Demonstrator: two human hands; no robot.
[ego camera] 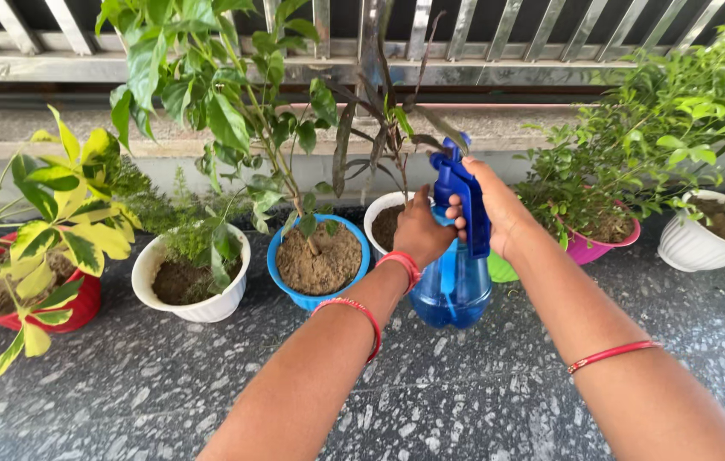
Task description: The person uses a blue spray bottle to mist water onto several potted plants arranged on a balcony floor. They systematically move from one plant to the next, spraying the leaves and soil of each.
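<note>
A blue spray bottle point(454, 286) with a blue trigger head is held up over the floor, its nozzle toward the plants. My right hand point(499, 213) wraps the trigger head from the right. My left hand point(420, 229) holds the bottle's neck from the left. Directly behind the bottle stands a white pot point(377, 224) with dark drooping leaves, and beside it a blue pot point(320, 294) of bare soil with a leafy stem.
A row of potted plants lines a low ledge: a red pot point(81, 312) with yellow-green leaves at left, a white pot point(200, 307), a pink pot point(593, 248) and a ribbed white pot point(695, 248) at right. A metal railing point(482, 64) runs behind. The floor is speckled grey stone.
</note>
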